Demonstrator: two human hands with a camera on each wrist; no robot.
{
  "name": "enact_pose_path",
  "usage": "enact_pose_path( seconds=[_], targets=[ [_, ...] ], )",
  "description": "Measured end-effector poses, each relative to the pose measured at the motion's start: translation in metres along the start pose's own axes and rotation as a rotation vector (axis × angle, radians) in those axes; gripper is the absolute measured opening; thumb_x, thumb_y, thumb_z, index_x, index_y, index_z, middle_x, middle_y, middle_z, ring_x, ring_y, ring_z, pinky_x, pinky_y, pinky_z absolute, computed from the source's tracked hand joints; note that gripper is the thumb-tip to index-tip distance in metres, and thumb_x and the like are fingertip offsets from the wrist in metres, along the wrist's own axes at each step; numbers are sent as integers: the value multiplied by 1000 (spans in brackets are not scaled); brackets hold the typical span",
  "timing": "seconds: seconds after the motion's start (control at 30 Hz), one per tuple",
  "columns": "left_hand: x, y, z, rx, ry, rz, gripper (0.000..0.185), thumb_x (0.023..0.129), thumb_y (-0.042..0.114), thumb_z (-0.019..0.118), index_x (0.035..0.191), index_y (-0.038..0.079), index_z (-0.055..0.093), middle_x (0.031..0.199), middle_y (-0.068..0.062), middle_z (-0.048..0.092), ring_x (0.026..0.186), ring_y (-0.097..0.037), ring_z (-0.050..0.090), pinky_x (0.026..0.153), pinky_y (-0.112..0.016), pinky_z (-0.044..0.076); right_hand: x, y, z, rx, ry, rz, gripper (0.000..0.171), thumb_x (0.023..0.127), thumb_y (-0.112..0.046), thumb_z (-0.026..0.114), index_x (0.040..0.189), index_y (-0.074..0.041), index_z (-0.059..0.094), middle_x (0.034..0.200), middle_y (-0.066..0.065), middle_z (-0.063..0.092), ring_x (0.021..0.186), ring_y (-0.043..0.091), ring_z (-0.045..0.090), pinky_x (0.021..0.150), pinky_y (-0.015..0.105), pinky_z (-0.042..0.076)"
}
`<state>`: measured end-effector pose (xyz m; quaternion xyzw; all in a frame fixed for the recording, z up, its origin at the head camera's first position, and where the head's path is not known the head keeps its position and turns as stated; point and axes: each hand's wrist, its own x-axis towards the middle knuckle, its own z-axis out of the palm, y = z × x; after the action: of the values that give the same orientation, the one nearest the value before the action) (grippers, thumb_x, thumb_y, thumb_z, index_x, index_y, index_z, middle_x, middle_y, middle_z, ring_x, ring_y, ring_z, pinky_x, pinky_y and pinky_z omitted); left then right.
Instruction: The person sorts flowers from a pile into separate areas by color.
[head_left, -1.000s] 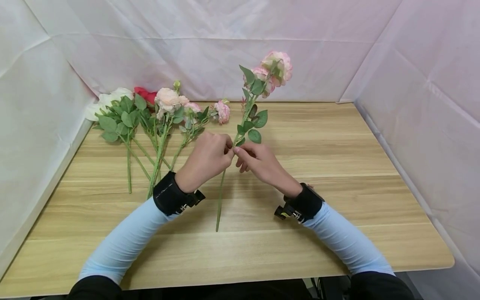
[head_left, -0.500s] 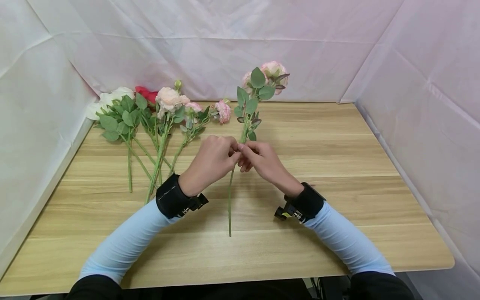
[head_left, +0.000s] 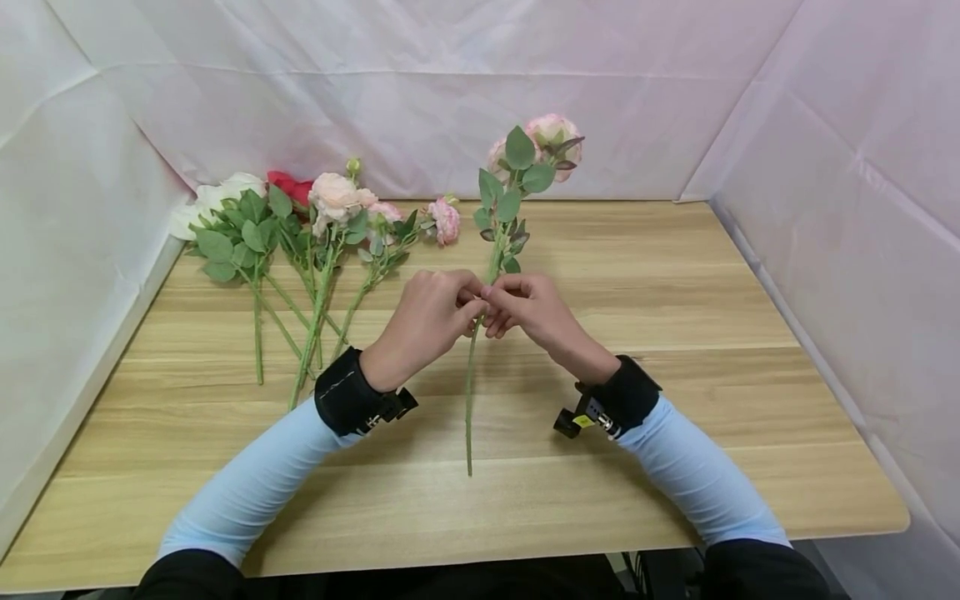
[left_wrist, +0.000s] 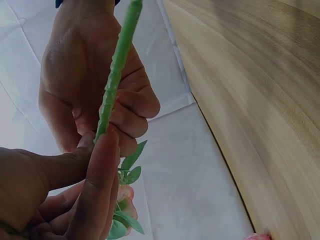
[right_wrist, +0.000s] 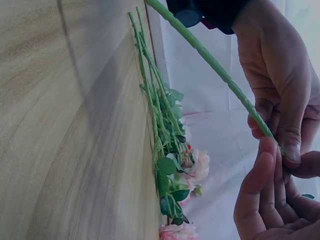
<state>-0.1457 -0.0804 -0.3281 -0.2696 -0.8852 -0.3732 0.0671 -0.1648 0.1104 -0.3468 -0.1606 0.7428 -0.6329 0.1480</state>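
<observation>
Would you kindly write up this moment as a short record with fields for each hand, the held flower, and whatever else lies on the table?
left hand: the left hand pinches the stem between thumb and fingers
right hand: the right hand pinches the same stem, right next to the left
held flower: pink flower stem, lifted off the table, blooms toward the far wall, bare end toward the person
other flowers: loose flowers in white, red and pink lie at the far left
surface: wooden table
surroundings: white sheeting on three sides
</observation>
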Motion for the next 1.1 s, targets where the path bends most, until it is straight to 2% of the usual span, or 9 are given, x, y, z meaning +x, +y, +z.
enact_pose_path(
  seconds=[0.17,0.3,0.43,0.57,0.67,0.8,0.97,1.1],
  targets=[
    [1,0,2,-16,9,18,13,99,12,69,105,4,77,82,-6,79,60,-11,70,58,-25,54,0,-1,-7,-5,-8,14,26,104,-21,61,95,1,70,77,4,71,68,18,73,69,33,62],
    [3,0,1,-9,25,40,18,98,22,72,106,7,78,71,-3,75,56,-7,64,55,-25,47,0,-3,-13,-37,5,4,25,103,-20,62,95,1,72,77,4,72,68,18,72,68,33,61],
    [5,-1,-1,21,45,50,28,96,33,74,104,7,77,68,-2,73,56,-9,62,56,-27,46,2,-5,-18,-141,29,3,24,103,-18,61,95,1,73,74,7,73,65,22,72,63,34,61],
    [7,-6,-7,90,71,46,35,96,39,73,104,5,75,76,-6,75,63,-15,66,62,-30,51,3,-6,-28,-263,46,19,23,100,-14,59,89,0,73,72,13,70,59,24,68,56,32,57],
    [9,-11,-12,118,93,27,36,96,41,73,101,6,75,80,-7,76,68,-17,69,65,-33,54,3,-8,-42,-347,46,39,25,100,-15,59,85,0,72,70,13,68,54,20,62,51,29,50],
    [13,-17,-18,135,110,5,35,97,44,71,99,9,76,83,-7,76,72,-18,71,68,-35,55,2,-10,-66,-421,52,84,29,102,-18,57,85,2,70,68,8,65,54,17,57,51,29,45],
    [16,-25,-22,158,114,-3,34,98,44,70,94,11,78,82,-6,77,72,-19,72,69,-36,54,1,-11,-96,-439,116,130,28,102,-17,56,89,4,69,70,8,65,59,19,60,53,28,46],
    [17,-31,-25,171,137,-17,33,97,42,72,93,10,78,81,-7,78,72,-20,72,69,-37,53,-1,-10,-120,-525,117,157,29,104,-20,56,96,4,70,74,7,66,63,21,63,55,27,49]
  ],
)
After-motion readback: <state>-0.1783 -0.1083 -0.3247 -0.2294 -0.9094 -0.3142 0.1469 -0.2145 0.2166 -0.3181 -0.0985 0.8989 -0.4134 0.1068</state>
